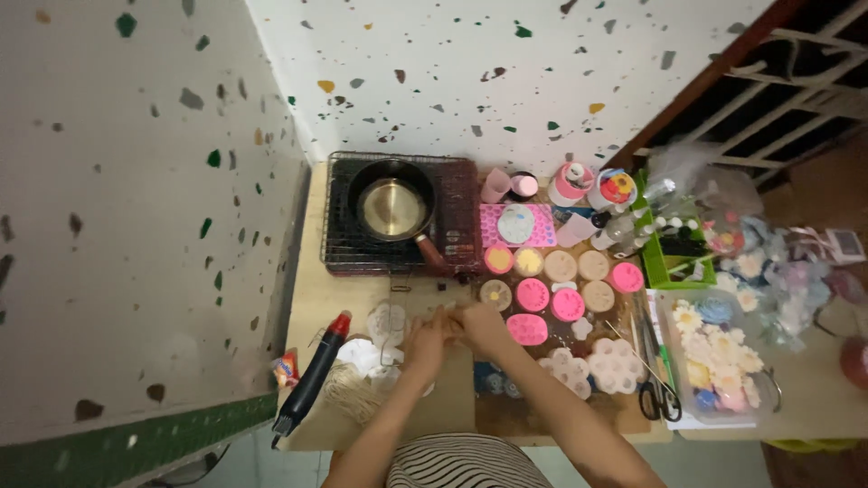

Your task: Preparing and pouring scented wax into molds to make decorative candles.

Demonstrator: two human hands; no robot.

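A person seated at a small wooden table (316,298) is working both hands together over its middle, the left hand (425,342) and right hand (482,327) meeting at the fingertips around something small and pale; the view is too blurred to tell what it is, or whether either hand is pinching it. The hands are hovering just above a white flower-shaped mould (389,323), with a loose bundle of pale string (354,390) near the left forearm and a black heat gun with a red tip (314,373) lying at the table's left edge.

The work appears well under way: round pink and cream silicone moulds (551,282) are sitting in rows to the right, several seemingly filled, and a clear tray of finished flower shapes (719,357) is resting beyond a pair of scissors (658,398). A white multi-flower mould (615,364) is lying nearer the front edge.

At the back, a small black saucepan (391,208) is standing on a portable stove (398,215), apparently empty. Pots and bottles (624,212) are crowding the far right. Speckled terrazzo walls (136,226) are enclosing the corner, and a metal window grille (796,81) is showing at the upper right.
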